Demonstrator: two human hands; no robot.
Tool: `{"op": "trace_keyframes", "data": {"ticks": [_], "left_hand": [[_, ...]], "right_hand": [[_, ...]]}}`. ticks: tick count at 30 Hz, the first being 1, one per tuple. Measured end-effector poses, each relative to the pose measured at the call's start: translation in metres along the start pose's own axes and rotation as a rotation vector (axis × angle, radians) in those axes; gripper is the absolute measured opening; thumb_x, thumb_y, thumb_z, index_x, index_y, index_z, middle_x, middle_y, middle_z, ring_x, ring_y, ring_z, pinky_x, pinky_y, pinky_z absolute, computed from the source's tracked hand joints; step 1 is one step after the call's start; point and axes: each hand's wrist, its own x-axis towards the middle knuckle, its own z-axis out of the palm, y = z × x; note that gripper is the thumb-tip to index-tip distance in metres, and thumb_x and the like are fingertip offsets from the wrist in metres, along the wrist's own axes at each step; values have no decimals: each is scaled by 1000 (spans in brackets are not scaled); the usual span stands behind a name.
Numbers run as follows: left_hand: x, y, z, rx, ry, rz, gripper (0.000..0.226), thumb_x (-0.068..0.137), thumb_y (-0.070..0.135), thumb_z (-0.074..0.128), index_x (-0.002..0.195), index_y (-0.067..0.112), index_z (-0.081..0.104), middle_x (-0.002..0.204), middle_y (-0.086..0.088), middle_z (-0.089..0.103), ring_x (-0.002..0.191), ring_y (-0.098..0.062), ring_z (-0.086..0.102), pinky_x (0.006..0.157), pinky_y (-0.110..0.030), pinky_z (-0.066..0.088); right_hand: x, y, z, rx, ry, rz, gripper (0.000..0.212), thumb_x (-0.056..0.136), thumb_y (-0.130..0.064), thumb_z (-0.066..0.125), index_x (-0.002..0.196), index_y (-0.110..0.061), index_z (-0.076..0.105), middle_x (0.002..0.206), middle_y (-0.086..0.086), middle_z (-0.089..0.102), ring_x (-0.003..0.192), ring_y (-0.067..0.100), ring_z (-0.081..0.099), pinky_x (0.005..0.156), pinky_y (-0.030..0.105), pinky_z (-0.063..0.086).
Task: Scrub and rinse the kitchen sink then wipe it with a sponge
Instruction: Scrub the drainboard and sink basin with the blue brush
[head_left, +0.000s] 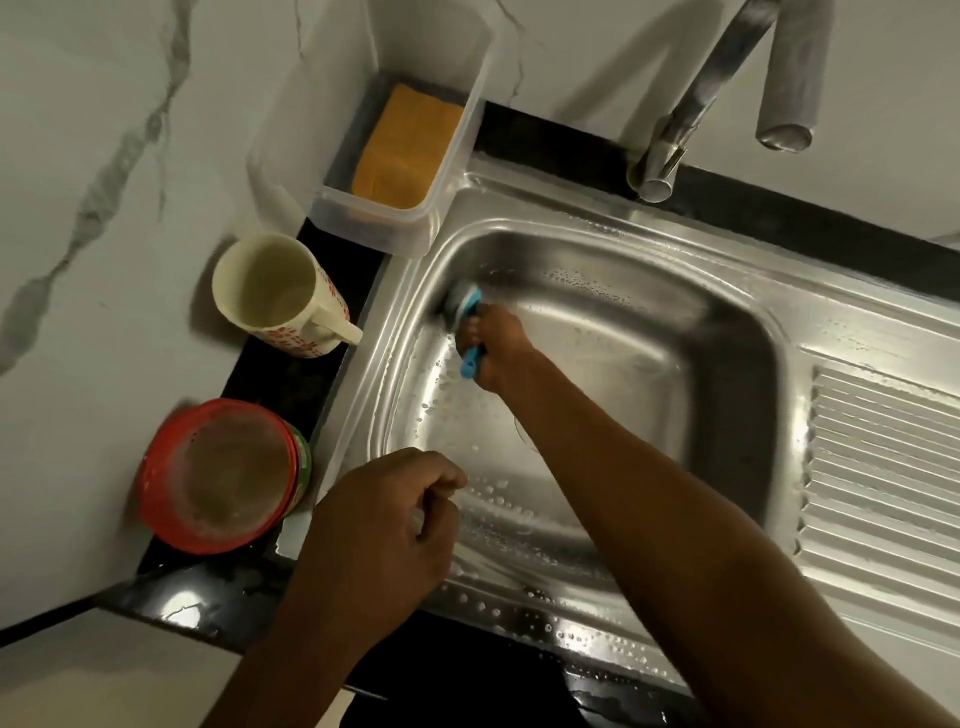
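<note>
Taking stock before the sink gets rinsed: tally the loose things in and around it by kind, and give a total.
Brush: 1
Sponge: 1
Clear tub: 1
Mug: 1
Red container: 1
Total: 5

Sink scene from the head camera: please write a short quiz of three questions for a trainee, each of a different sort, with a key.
1. True or false: the orange sponge lies in the sink basin.
2. Which hand holds the blue-handled scrubber?
A. left hand
B. right hand
C. neither
3. Fill in: the cream mug stands on the black ___ beside the sink.

Key
1. False: it lies in the clear plastic container by the sink's far left corner.
2. B: it presses the scrubber against the basin's left wall.
3. Counter.
</note>
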Motion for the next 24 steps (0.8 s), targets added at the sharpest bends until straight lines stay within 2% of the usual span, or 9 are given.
{"op": "trace_keyframes", "data": {"ticks": [3, 5, 7, 11, 14, 17, 19, 22, 24], "left_hand": [[3, 1, 1, -8, -19, 7, 18, 89, 26, 61, 100, 29, 75, 89, 22, 70, 82, -1, 69, 71, -31, 61], [5, 1, 0, 1, -13, 22, 16, 91, 25, 63, 100, 28, 75, 89, 22, 70, 82, -1, 69, 72, -30, 60], [5, 1, 0, 12, -14, 39, 14, 91, 19, 68, 99, 27, 76, 88, 21, 71, 81, -2, 69, 71, -30, 60], [6, -1, 4, 26, -46, 48, 15, 91, 18, 69, 99, 29, 75, 93, 22, 73, 86, 0, 69, 74, -26, 61], [7, 1, 3, 35, -52, 58, 17, 89, 23, 64, 100, 28, 75, 93, 22, 72, 87, 0, 69, 75, -22, 59], [8, 2, 1, 38, -50, 55, 19, 88, 24, 62, 100, 27, 76, 93, 21, 73, 87, -1, 69, 76, -20, 58], [6, 6, 2, 32, -60, 45, 17, 92, 21, 66, 103, 27, 77, 96, 21, 74, 90, 0, 69, 79, -18, 58], [0, 9, 1, 13, -33, 31, 21, 90, 25, 61, 103, 28, 78, 96, 22, 74, 94, 2, 68, 80, -14, 55], [-5, 9, 4, -11, -28, 28, 20, 90, 22, 63, 102, 28, 77, 95, 21, 73, 93, 1, 68, 78, -18, 57]], "right_hand": [[5, 0, -2, -206, 118, 62, 23, 104, -16, 40, 82, -13, 47, 51, -1, 41, 36, 7, 32, 34, 17, 26], [-3, -13, 8, -131, 123, 48, 31, 107, -23, 40, 79, -13, 48, 56, -2, 39, 33, 6, 31, 32, 15, 25], [-14, -29, 14, 34, 46, 34, 31, 108, -27, 41, 82, -12, 51, 57, -3, 40, 31, 4, 32, 29, 16, 26], [-41, -47, 15, 253, -173, -25, 24, 107, -14, 38, 99, -3, 57, 59, -3, 40, 36, 2, 35, 31, 13, 29], [-44, -49, 22, 232, -121, -140, 28, 106, -14, 39, 115, 2, 61, 60, -3, 43, 38, 2, 35, 32, 15, 30], [-41, -29, 27, 173, 5, -104, 23, 105, -17, 40, 97, -6, 59, 51, -3, 42, 33, 4, 34, 30, 18, 27], [-37, -16, 28, 116, 99, -35, 26, 106, -21, 41, 82, -13, 51, 49, -3, 38, 32, 6, 32, 34, 13, 26], [-28, -16, 32, 115, 143, -17, 33, 107, -25, 45, 76, -16, 43, 61, -3, 39, 30, 6, 34, 36, 15, 28], [-29, -24, 28, 152, 124, -32, 32, 108, -24, 41, 77, -15, 45, 61, -4, 42, 28, 6, 36, 34, 16, 29]]}}
